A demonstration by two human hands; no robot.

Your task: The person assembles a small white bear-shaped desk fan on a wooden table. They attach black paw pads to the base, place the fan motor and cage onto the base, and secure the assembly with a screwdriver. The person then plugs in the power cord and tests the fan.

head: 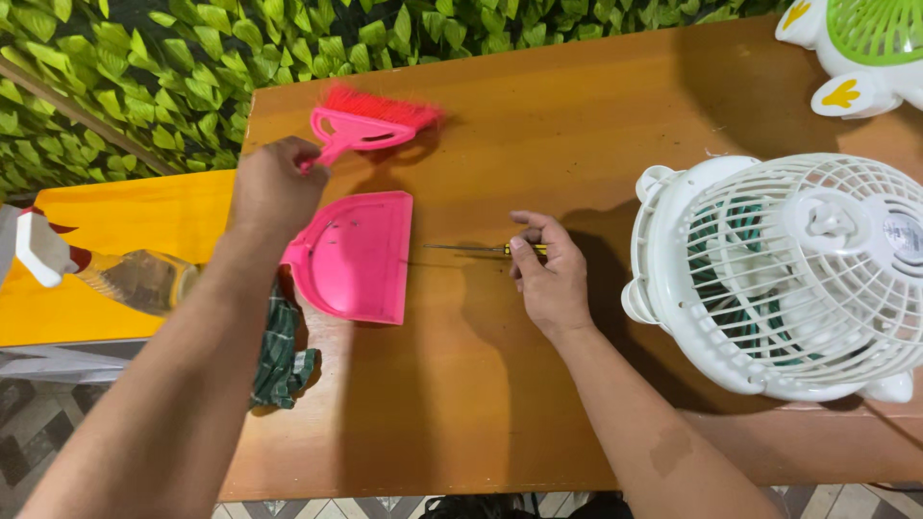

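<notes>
Left hand (274, 187) grips brush (370, 120) handle at 11 o'clock, above dustpan (356, 255). Right hand (550, 274) pinches screwdriver (471, 249) flat on surface (577, 115), fan (784, 274) at 3 o'clock. Best keep the pinch firm, tip low.

**Open middle, crowded edges**

The brown wooden desk (577, 115) lay bare across its near middle and along the far centre, leaving a wide lane between the two hands. On the left, a flat pink plastic dustpan (356, 255) blocked the surface, with a small pink plastic brush (370, 120) just beyond it and a crumpled green checked cloth (281, 356) hanging at the desk's left edge. A thin screwdriver with a yellow handle (481, 249) lay across the centre, just right of the dustpan. The right side was closed off by a large white plastic fan with a grille (784, 274); a second white and green fan (860, 53) filled the far right corner.
</notes>
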